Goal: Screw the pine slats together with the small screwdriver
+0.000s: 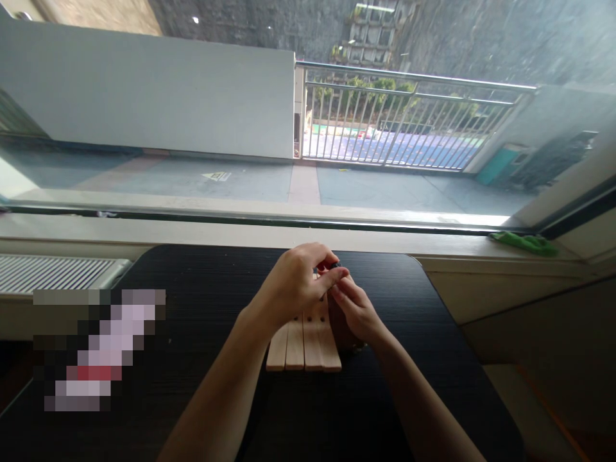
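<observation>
Pale wooden slats [294, 350] lie on the bench [202, 308], beneath my hands. Above them my left grip [298, 276] pinches a small dark piece [335, 264]; I cannot tell whether my right grip [359, 311] holds anything. Left of the slats, a pinkish object [122, 333] is blurred; beyond them, a floor sign [217, 176] is too small to read.

four pale, dark-spotted wooden bars [304, 353] lie side by side near a brown object [341, 326] and a small dark piece [336, 264].

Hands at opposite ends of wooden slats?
No, left hand and right hand are close together near the far end of the wooden slats.
</observation>
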A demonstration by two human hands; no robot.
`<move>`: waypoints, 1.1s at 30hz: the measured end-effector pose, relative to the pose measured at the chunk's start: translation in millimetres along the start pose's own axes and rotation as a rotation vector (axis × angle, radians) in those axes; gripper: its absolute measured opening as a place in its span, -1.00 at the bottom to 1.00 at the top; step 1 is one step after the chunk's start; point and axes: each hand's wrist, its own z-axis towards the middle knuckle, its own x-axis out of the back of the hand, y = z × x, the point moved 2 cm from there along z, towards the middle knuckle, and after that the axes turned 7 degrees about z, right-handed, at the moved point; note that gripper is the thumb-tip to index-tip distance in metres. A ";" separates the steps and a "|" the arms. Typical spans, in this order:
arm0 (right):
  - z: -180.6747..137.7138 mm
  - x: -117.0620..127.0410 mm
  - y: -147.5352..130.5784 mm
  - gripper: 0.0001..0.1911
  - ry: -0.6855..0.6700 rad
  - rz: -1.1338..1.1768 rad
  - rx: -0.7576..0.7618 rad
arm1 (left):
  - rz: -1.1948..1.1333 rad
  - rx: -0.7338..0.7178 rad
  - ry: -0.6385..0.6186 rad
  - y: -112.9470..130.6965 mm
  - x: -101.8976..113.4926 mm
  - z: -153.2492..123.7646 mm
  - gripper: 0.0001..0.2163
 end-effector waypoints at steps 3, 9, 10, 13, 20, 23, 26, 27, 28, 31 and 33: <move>-1.0 0.1 2.1 -0.71 -0.012 0.011 -0.019 | -0.066 0.012 -0.025 -1.1 -0.3 0.3 -0.87; -0.5 -0.2 -0.5 -0.76 0.000 0.040 -0.030 | -0.146 0.033 -0.058 -2.9 0.6 -0.3 -0.83; -0.4 -0.3 -1.4 -0.77 -0.001 0.042 -0.028 | -0.155 0.034 -0.062 -3.3 0.6 -0.4 -0.83; -0.1 -0.2 -3.1 -0.80 -0.011 0.044 -0.010 | -0.175 0.029 -0.061 -4.9 0.1 -0.2 -0.83; 1.3 0.0 -3.1 -0.77 -0.039 0.055 0.020 | -0.174 0.022 -0.055 -7.7 -1.8 0.2 -0.80; 2.0 -0.7 -5.4 -0.76 -0.023 0.065 0.028 | -0.161 0.034 -0.055 -6.6 -1.5 0.1 -0.79; 2.1 -1.4 -6.9 -0.76 -0.016 0.070 0.022 | -0.158 0.048 -0.062 -6.4 -2.0 0.4 -0.77; 2.1 -1.5 -7.1 -0.76 -0.010 0.063 0.024 | -0.155 0.048 -0.064 -6.8 -2.5 0.6 -0.75; 2.0 -1.4 -7.2 -0.76 0.000 0.051 0.028 | -0.150 0.044 -0.063 -7.5 -3.1 0.8 -0.73; 2.1 -1.6 -7.7 -0.77 0.013 0.008 0.044 | -0.128 0.031 -0.038 -10.0 -4.7 1.2 -0.70; 2.2 -2.0 -8.0 -0.78 0.007 -0.004 0.041 | -0.122 0.034 -0.013 -11.3 -4.8 1.3 -0.69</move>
